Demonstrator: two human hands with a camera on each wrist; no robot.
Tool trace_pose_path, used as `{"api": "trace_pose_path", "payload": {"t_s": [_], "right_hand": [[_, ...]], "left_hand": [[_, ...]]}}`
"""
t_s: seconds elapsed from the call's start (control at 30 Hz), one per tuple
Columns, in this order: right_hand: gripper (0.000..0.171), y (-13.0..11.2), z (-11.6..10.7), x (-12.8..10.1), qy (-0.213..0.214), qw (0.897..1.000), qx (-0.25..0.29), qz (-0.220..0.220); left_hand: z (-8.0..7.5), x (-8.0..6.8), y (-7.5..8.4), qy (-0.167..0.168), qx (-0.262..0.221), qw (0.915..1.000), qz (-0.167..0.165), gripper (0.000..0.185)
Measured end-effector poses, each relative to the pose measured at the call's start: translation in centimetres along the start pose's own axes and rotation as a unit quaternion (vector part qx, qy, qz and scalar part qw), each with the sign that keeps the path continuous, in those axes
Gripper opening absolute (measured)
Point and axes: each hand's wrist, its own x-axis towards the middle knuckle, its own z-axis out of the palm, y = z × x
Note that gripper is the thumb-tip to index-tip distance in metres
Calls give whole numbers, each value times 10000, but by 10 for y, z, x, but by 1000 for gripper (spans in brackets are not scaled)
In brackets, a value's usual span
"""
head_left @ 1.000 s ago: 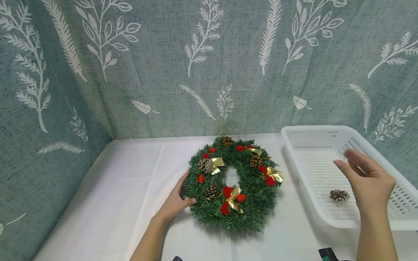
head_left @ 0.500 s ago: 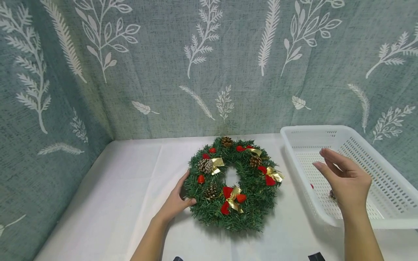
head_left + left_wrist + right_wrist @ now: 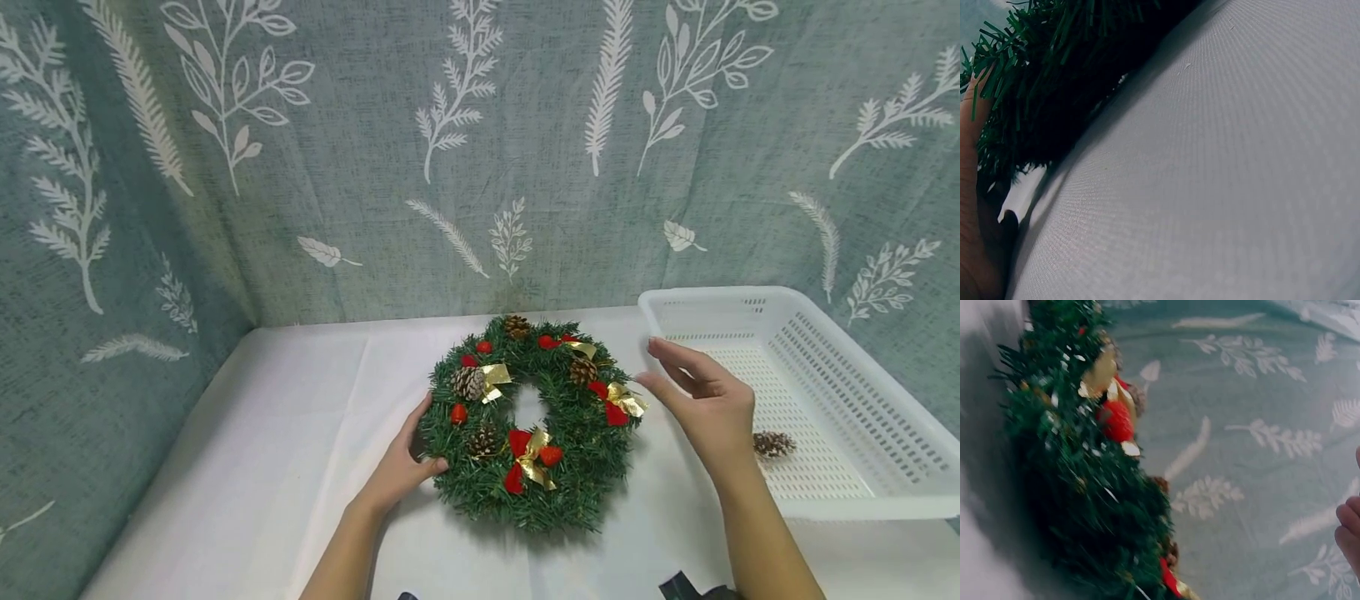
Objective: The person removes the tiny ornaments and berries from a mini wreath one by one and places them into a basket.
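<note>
A green Christmas wreath (image 3: 600,475) lies on the white table. It carries pine cones (image 3: 468,383), red berries and red-and-gold bows (image 3: 528,460). My left hand (image 3: 401,467) holds the wreath's left edge, thumb on the near side and fingers along the outer rim. In the left wrist view its finger (image 3: 969,119) lies against the green needles. My right hand (image 3: 708,400) hovers between basket and wreath, thumb and fingers apart and loosely curved, with nothing seen between them. The wreath (image 3: 1079,481) fills the left of the right wrist view; my fingertips (image 3: 1349,519) show at its right edge.
A white perforated plastic basket (image 3: 862,507) stands on the right, with a small brown pine cone (image 3: 772,444) inside. A grey-green leaf-patterned cloth (image 3: 360,167) hangs behind and at the left. A dark device (image 3: 686,586) shows at the bottom edge, by the right forearm.
My right hand has moved left from above the basket toward the wreath's right side. The pine cone in the basket shows again beside the forearm. My left hand keeps its place.
</note>
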Motion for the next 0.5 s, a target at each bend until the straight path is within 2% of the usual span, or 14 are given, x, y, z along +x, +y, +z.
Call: {"api": "trace_pose_path", "payload": {"t_s": [0.1,0.4,0.5], "right_hand": [[36,1,7,-5,-254,9995,154,134],[40,11,27,-17,-871,9957,73,311],[39,14,31,-22,-1101,9923,-91,569]], "left_hand": [[0,0,0,1,-42,10000,-1,102],[0,0,2,60,58,9999,73,105],[0,-1,2,57,112,9999,86,104]]}}
